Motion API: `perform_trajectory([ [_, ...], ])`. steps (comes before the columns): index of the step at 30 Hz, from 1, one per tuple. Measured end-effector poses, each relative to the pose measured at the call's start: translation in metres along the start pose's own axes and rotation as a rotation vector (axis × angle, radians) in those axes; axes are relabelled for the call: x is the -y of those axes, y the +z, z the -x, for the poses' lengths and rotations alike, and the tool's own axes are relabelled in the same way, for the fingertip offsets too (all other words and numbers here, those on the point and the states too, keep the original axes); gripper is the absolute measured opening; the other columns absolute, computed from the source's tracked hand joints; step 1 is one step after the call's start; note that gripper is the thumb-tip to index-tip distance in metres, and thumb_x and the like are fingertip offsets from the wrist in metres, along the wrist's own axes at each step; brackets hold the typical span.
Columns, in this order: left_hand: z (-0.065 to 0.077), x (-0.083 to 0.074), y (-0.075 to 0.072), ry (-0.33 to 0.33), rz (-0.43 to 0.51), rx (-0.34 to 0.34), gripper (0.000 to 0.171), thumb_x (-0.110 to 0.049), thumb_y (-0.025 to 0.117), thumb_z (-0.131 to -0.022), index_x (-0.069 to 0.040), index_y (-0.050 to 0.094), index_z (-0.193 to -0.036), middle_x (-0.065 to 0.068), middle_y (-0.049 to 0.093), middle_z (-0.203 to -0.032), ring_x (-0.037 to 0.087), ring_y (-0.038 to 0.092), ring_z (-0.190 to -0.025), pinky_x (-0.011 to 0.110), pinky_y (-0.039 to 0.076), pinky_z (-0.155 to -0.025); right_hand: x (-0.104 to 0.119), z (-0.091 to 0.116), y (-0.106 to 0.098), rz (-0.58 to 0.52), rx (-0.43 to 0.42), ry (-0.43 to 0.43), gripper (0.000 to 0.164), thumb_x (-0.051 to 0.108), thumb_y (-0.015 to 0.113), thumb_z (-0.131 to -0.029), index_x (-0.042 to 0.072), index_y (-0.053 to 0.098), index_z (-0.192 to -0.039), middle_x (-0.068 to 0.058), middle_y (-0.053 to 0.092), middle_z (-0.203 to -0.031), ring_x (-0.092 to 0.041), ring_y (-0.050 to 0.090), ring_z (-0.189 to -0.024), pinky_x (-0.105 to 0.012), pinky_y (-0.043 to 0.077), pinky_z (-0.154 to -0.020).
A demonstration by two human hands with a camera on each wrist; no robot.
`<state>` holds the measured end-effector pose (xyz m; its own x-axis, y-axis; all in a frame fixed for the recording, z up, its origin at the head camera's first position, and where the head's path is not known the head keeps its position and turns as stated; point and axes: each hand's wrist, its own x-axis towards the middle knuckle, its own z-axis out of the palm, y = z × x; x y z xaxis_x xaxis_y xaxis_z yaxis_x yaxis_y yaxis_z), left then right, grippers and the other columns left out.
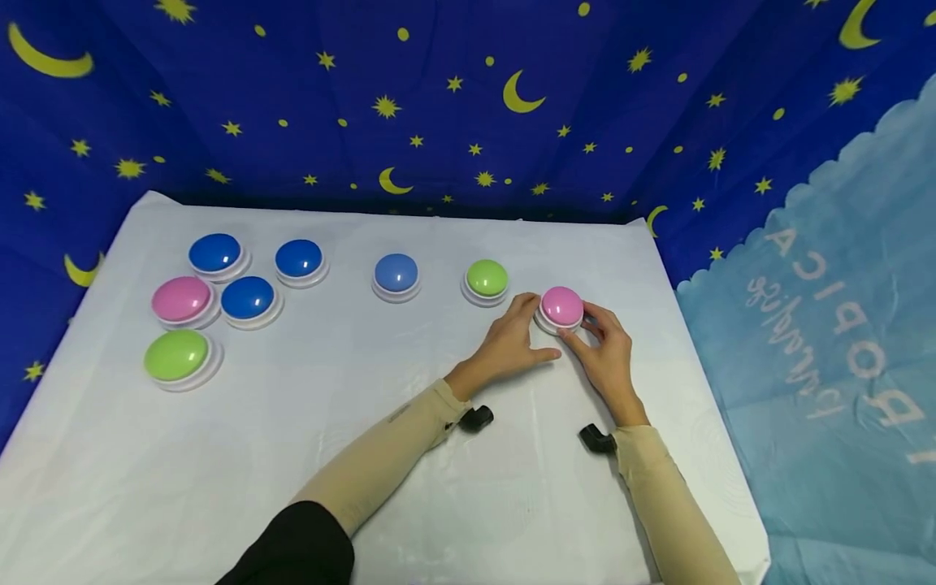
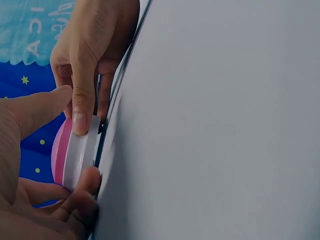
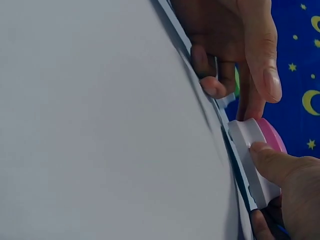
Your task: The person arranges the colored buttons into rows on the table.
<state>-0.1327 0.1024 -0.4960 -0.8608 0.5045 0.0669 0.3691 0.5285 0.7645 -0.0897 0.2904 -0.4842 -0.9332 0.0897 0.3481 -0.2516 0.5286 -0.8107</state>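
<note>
A pink push button [image 1: 562,306] with a domed top and white round base sits on the white table, at the right end of a row. My right hand [image 1: 607,353] pinches its base, thumb on the near side and fingers round the right side. My left hand [image 1: 508,341] is at its left, fingertips against the base and the thumb held off it. The right wrist view shows the right thumb pressed on the white rim of the pink push button [image 3: 255,160]. Left of it in the row stand a green push button [image 1: 487,278] and a lighter blue push button [image 1: 396,273].
On the table's left side stands a cluster of several push buttons: blue ones [image 1: 215,253], a pink one [image 1: 181,299] and a green one [image 1: 176,356]. A dark blue curtain [image 1: 439,81] with moons and stars hangs behind the table [image 1: 439,504]. Light blue cloth [image 1: 819,455] hangs at the right.
</note>
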Motion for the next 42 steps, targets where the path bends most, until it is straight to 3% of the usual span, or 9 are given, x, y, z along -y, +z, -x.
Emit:
perform_trajectory([
  [5,-0.013,0.004,0.001,-0.015,0.082,-0.017,0.098,-0.04,0.087,-0.088,0.002,0.036,-0.161,0.014,0.035,-0.166,0.011,0.062,-0.083,0.024,0.053,-0.075,-0.007,-0.012,0.002,0.01,-0.008,0.004,0.056,-0.011,0.082,-0.084,-0.017,0.059,-0.135,-0.036,0.059,-0.134,-0.05,0.059,-0.127,-0.058,0.053,-0.103],
  [8,-0.021,0.007,0.001,-0.021,0.106,-0.037,0.096,-0.038,0.087,-0.088,0.002,0.036,-0.161,0.015,0.036,-0.166,0.007,0.061,-0.079,0.02,0.05,-0.073,-0.01,-0.02,0.005,-0.012,-0.012,0.01,0.056,-0.01,0.082,-0.085,-0.017,0.059,-0.136,-0.035,0.058,-0.136,-0.048,0.057,-0.13,-0.059,0.052,-0.104],
  [15,-0.036,0.007,0.002,-0.044,0.111,-0.052,0.097,-0.034,0.086,-0.089,0.003,0.034,-0.161,0.016,0.034,-0.168,0.01,0.064,-0.081,0.021,0.052,-0.075,-0.052,-0.037,0.011,-0.015,-0.031,0.019,0.06,0.001,0.085,-0.087,-0.007,0.061,-0.141,-0.027,0.059,-0.141,-0.039,0.057,-0.135,-0.049,0.053,-0.109],
  [22,-0.044,0.004,0.004,-0.052,0.107,-0.038,0.096,-0.034,0.084,-0.091,0.001,0.032,-0.163,0.015,0.032,-0.17,0.01,0.065,-0.081,0.029,0.052,-0.083,-0.056,-0.039,0.008,0.022,-0.043,0.041,0.061,0.009,0.084,-0.09,-0.004,0.059,-0.145,-0.023,0.059,-0.143,-0.033,0.056,-0.138,-0.041,0.051,-0.111],
  [32,-0.048,0.007,0.009,-0.031,0.119,-0.035,0.092,-0.03,0.083,-0.092,0.0,0.033,-0.163,0.014,0.034,-0.17,0.009,0.065,-0.077,0.028,0.054,-0.086,-0.057,-0.038,0.004,0.095,-0.044,0.061,0.061,0.011,0.083,-0.092,-0.004,0.058,-0.146,-0.023,0.059,-0.144,-0.033,0.056,-0.138,-0.038,0.05,-0.113],
  [42,-0.041,0.009,0.018,-0.009,0.143,-0.134,0.072,-0.02,0.08,-0.093,0.001,0.049,-0.154,0.015,0.044,-0.165,0.012,0.068,-0.082,0.032,0.052,-0.103,-0.06,-0.038,0.001,0.086,-0.048,0.041,0.06,0.007,0.083,-0.091,-0.007,0.058,-0.144,-0.026,0.059,-0.142,-0.035,0.057,-0.137,-0.037,0.051,-0.111],
])
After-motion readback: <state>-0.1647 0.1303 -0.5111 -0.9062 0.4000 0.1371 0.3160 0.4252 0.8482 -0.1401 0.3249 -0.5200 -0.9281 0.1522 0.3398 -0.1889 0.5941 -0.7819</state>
